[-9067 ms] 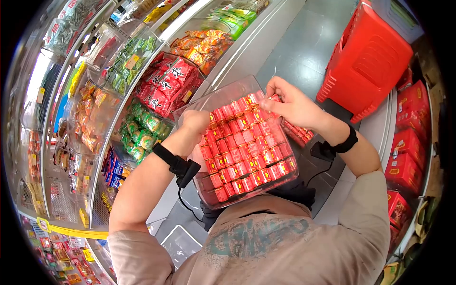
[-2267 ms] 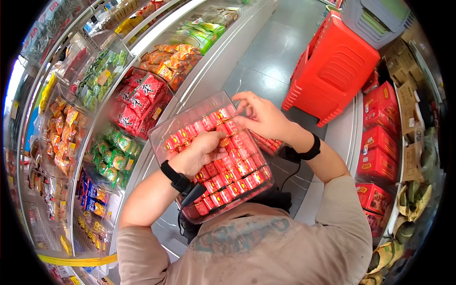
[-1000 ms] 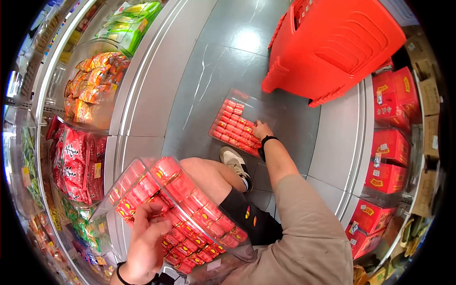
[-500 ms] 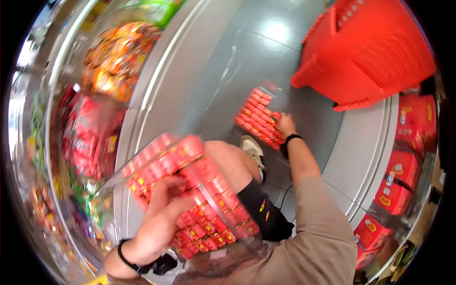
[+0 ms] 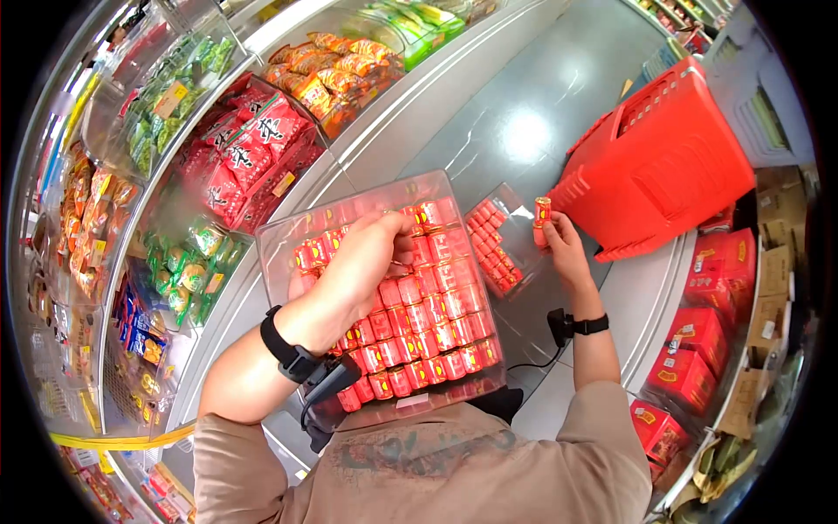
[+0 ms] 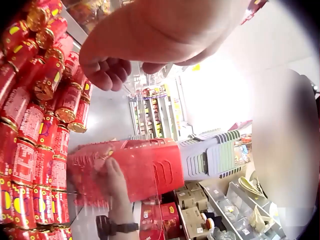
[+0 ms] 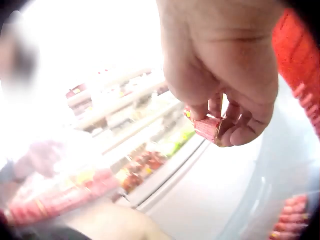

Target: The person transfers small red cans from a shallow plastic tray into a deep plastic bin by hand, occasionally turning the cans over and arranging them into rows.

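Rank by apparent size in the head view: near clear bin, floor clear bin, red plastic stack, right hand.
1. Near clear bin
2. Red plastic stack
3. Floor clear bin
4. Right hand
Apparent size only; distances from the camera differ, so true sizes are unsure.

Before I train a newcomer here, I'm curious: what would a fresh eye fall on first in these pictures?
First, the large clear box of red rolls in front of the person's shirt, the left hand over it. Then the big red plastic stack, upper right in the head view. At its lower left, the right hand pinches a red roll.
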The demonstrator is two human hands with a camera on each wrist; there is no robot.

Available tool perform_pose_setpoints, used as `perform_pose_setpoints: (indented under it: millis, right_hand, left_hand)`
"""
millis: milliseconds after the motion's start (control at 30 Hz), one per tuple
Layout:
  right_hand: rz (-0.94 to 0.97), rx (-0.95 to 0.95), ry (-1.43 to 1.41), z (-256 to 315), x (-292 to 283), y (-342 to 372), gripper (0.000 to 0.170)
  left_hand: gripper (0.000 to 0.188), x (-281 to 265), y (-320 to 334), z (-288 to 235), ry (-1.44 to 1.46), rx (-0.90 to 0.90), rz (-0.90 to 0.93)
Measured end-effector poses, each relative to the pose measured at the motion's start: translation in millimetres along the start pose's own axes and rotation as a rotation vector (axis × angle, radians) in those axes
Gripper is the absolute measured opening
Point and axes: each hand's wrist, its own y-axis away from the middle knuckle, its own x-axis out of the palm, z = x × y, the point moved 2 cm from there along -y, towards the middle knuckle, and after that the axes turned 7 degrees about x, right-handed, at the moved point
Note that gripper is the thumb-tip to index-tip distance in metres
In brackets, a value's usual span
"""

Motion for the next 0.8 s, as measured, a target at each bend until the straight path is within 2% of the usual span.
perform_pose_setpoints:
  millis: [133,167,267,300,367,500,600,633,733,800]
  right_hand:
    - [0.031,-0.196,-0.021,81,14,50,0.027]
    - [0.053,-0.216,-0.018,94,16,60,0.027]
    - [0.073,-0.207,-0.079,116,26,81,0.028]
    - [0.099,-0.211,-0.077,119,30,87,0.027]
    - [0.141,-0.229,-0.072,124,39,98,0.026]
    - [0.194,-0.285,-0.047,140,48,120,0.026]
    - [0.213,-0.297,-0.038,144,51,127,0.026]
    - [0.215,-0.301,-0.037,145,52,129,0.026]
    - [0.22,-0.338,-0.009,145,56,136,0.026]
    - [0.234,-0.337,-0.013,143,57,137,0.028]
  left_hand:
    - [0.038,5,22,-10,-0.347,0.066,-0.076]
    - [0.054,-6,3,12,-0.477,0.028,-0.041]
    - [0.054,2,16,9,-0.616,-0.081,-0.129]
    - [0.049,3,13,15,-0.569,-0.059,-0.169]
    - [0.044,-1,1,30,-0.406,-0.045,-0.139]
    - [0.034,7,17,16,-0.112,0.072,-0.005]
    - [0.024,2,5,24,-0.134,-0.012,0.051]
    - [0.02,4,6,24,-0.087,0.026,0.003]
    - [0.022,-1,10,18,-0.19,0.065,0.061]
    - [0.027,5,23,16,-0.144,0.003,0.101]
